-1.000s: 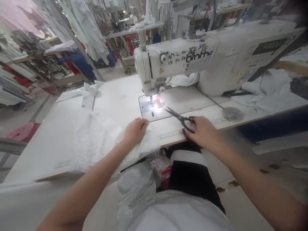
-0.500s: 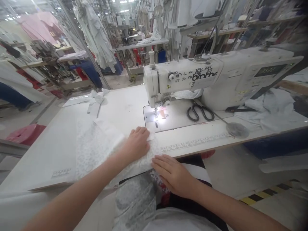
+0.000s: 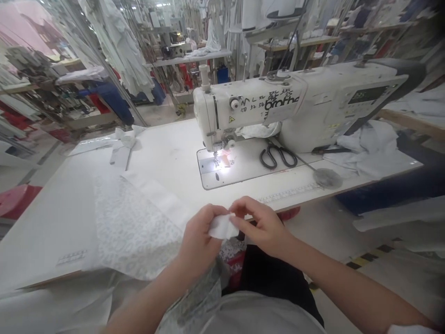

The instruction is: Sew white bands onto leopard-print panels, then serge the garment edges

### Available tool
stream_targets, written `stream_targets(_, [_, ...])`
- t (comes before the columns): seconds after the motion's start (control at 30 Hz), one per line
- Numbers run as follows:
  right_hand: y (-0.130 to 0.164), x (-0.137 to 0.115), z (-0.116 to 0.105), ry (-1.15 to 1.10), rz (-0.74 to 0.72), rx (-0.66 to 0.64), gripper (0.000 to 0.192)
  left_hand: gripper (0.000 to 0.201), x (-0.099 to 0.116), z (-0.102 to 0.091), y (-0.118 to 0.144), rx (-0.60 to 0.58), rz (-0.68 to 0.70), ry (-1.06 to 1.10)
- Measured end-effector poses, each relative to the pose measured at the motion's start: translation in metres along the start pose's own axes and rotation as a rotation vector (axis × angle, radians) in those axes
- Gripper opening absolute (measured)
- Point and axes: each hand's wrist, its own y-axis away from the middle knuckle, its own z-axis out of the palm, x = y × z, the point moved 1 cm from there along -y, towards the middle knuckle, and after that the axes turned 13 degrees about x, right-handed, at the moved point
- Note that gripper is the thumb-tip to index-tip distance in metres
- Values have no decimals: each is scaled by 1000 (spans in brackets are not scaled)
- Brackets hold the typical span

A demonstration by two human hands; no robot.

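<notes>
Both hands meet just in front of the table's near edge, pinching the same small white fabric piece between them. The left hand grasps it from the left with thumb and fingers curled around its edge, and the right hand pinches its right side between thumb and forefinger. The piece is plain white, soft and slightly crumpled, folded into a small pad, and it is held in the air above the person's lap, clear of the table top. Just beside it to the left, a sheet of white patterned lace fabric lies flat on the white sewing table and drapes over the edge down towards the lap. Farther back stands a white industrial sewing machine, its needle lamp lit. Black scissors lie on the machine bed, well apart from both hands. A heap of white cloth rests at the table's right end.
</notes>
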Motion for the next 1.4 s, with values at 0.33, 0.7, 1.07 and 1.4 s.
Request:
stream_targets(0.33, [41, 1, 8, -710, 393, -354, 32, 12, 12, -3, 55, -524, -473, 854])
stream_targets(0.7, [60, 34, 47, -681, 489, -196, 34, 12, -13, -6, 28, 69, -210, 253])
stream_targets(1.07, [49, 49, 37, 266, -103, 226, 37, 35, -15, 1, 67, -454, -631, 894])
stream_targets(1.4, [62, 7, 6, 12, -430, -174, 18, 24, -33, 14, 78, -447, -917, 1018])
